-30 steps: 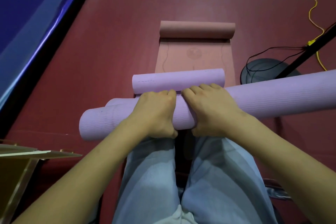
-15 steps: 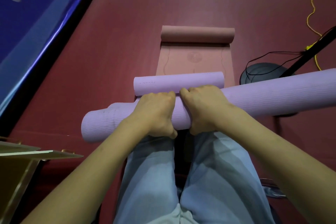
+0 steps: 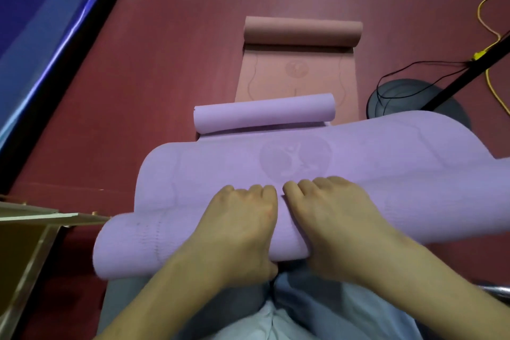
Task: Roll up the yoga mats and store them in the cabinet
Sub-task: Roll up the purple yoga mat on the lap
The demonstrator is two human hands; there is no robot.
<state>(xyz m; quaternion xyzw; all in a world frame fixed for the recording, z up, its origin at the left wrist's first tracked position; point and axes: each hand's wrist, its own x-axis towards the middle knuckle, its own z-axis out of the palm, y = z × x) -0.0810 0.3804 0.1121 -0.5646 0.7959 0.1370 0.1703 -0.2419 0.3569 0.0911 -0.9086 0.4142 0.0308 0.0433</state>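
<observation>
Head view looks down over the person's knees onto a dark red floor (image 3: pixel 171 69), the broadest thing in sight, with a blue padded surface (image 3: pixel 41 22) running along its left edge. Next in size is the purple mat (image 3: pixel 289 163) held across the lap: its near part is wound into a thick roll, while a loose flap with a round printed emblem lies open beyond the knuckles, so I judge the winding unfinished or being redone for tightness. Beyond it lie 2 more mats, a pink mat (image 3: pixel 298 72) half unrolled with its roll at the far end, and a second purple mat (image 3: pixel 262 116) rolled at its near end and overlapping the pink one. A black round stand base (image 3: pixel 408 96) with cables sits to the right, and a wooden cabinet edge (image 3: pixel 36 218), probably the storage spot, shows at left. Smallest, the left hand (image 3: pixel 240 226) and right hand (image 3: pixel 334 221) sit side by side at the roll's middle, fingers curled over it and clasping it, likely so that the roll stays even.
</observation>
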